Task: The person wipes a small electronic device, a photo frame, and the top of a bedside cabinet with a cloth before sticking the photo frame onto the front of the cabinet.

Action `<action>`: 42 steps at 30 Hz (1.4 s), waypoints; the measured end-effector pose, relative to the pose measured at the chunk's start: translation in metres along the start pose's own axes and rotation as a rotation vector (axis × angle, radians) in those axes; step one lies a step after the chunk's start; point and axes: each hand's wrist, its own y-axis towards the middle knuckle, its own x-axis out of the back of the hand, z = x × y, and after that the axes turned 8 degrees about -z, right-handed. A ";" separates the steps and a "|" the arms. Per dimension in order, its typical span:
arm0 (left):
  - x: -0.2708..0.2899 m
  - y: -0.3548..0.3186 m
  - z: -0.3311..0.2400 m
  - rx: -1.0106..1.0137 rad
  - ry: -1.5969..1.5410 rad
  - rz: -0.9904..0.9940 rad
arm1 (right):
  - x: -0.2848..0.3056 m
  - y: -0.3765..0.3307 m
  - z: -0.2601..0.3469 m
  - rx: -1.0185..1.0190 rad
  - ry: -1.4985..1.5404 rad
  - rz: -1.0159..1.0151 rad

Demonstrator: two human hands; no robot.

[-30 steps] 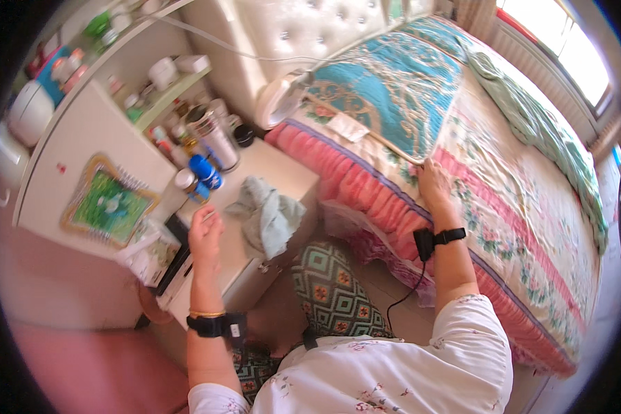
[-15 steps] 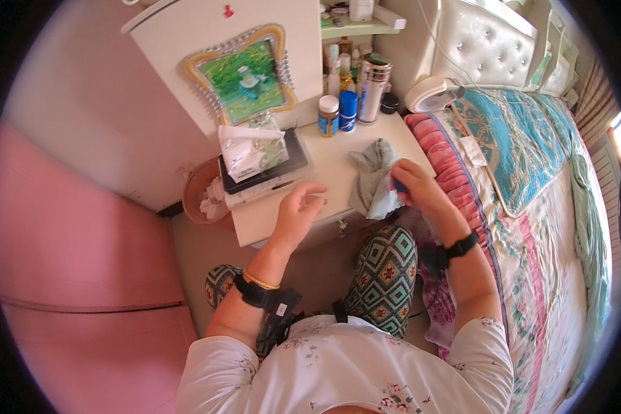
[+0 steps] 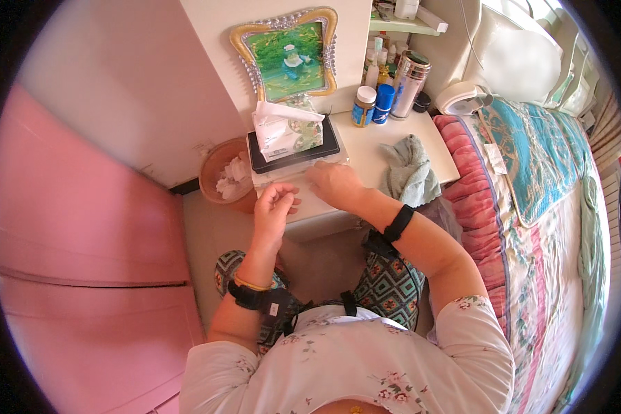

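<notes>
My right hand [image 3: 334, 185] is at the front of the nightstand top, right by the near edge of a black flat case [image 3: 331, 146] on a clear box. Its fingers are bent and close together, and whatever they hold is hidden. To its left, my left hand [image 3: 274, 207] hovers off the front edge with loosely curled fingers, nothing seen in them. A tissue pack [image 3: 281, 141] rests on the black case, one tissue sticking out. The grey-green cloth [image 3: 412, 169] lies crumpled on the nightstand [image 3: 366, 148], right of my right hand.
A brown-lidded jar [image 3: 364, 107], a blue can [image 3: 383, 103] and a silver flask [image 3: 410, 83] stand at the back. A gold picture frame [image 3: 328, 65] leans behind the tissues. An orange bin [image 3: 210, 176] with crumpled paper is at left, the bed [image 3: 531, 276] at right.
My right hand has left the cloth and a small dark blue thing, moving left to the clear box. My left hand has shifted slightly left. The view has turned, moving the scene rightward.
</notes>
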 end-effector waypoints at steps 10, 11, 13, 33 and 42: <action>0.012 0.004 -0.001 -0.040 0.011 -0.042 | 0.011 0.017 -0.013 -0.038 0.129 -0.114; 0.013 0.005 0.001 -0.047 0.010 -0.038 | 0.009 0.015 -0.010 -0.007 0.114 -0.065; 0.016 0.005 0.002 -0.028 0.005 -0.050 | 0.002 0.009 0.000 0.053 0.083 0.032; -0.016 0.011 0.010 0.087 -0.022 0.228 | 0.028 -0.057 -0.046 0.286 -0.205 -0.259; -0.021 0.015 0.009 0.083 -0.003 0.234 | 0.047 -0.093 -0.009 0.145 0.325 0.014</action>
